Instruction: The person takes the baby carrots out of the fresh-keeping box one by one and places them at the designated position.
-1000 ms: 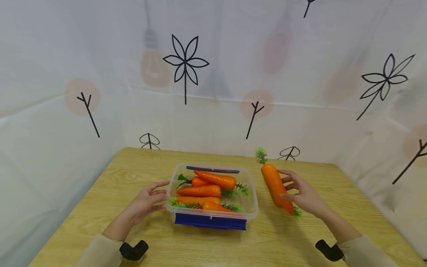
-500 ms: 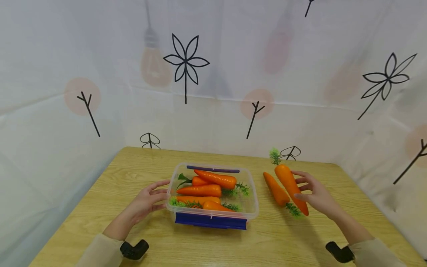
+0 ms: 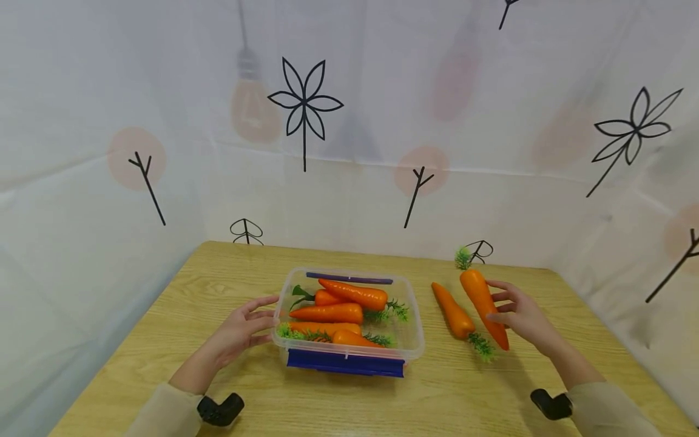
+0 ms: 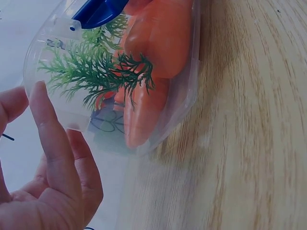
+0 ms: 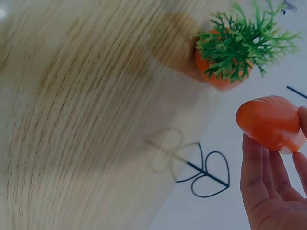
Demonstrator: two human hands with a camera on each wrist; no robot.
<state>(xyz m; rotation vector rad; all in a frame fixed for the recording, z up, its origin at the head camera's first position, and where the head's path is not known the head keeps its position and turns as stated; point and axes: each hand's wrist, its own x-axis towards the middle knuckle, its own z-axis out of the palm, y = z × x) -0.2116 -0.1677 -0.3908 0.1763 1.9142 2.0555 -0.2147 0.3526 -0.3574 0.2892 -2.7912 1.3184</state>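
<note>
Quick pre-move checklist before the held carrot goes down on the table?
1. Right hand holds the carrot: ok.
2. Second carrot already lies on the table, close beside the held one: not ok, tight gap.
3. Left hand steadies the container, fingers straight against its left wall: ok.
4. Held carrot touching the table: cannot tell.
5. Bare table to the right of the held carrot: ok.
</note>
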